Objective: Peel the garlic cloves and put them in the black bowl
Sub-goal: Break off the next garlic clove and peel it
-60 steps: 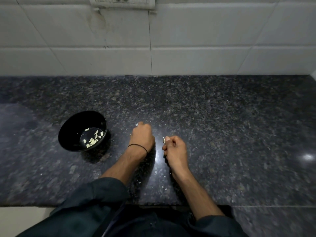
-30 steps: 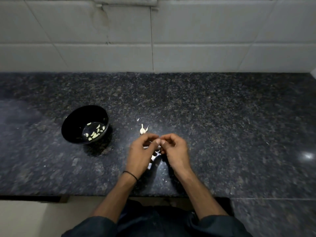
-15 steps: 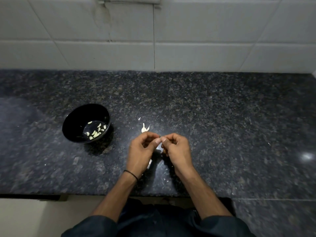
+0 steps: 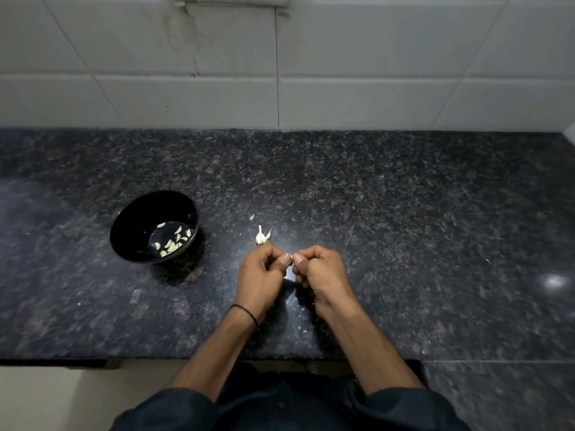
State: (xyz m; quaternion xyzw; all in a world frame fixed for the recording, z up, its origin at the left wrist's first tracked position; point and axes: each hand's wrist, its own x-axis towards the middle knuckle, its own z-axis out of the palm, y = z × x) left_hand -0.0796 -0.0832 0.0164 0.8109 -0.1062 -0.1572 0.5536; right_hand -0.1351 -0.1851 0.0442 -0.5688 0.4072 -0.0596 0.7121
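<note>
My left hand (image 4: 259,279) and my right hand (image 4: 320,275) meet above the dark granite counter (image 4: 404,228), thumbs tip to tip. Between the thumbs they pinch a small garlic clove (image 4: 292,257), of which only a white sliver shows. Just beyond my left hand a small cluster of unpeeled cloves (image 4: 261,236) lies on the counter. The black bowl (image 4: 130,225) stands to the left with several peeled cloves (image 4: 172,241) inside.
Small white bits of garlic skin (image 4: 252,217) are scattered on the counter around my hands. A white tiled wall (image 4: 280,63) rises behind the counter. The counter's front edge runs just below my forearms.
Two seconds ago my hands were apart, the left one over the clove cluster. They came together on one clove, uncovering the cluster, and have stayed joined for the last second.
</note>
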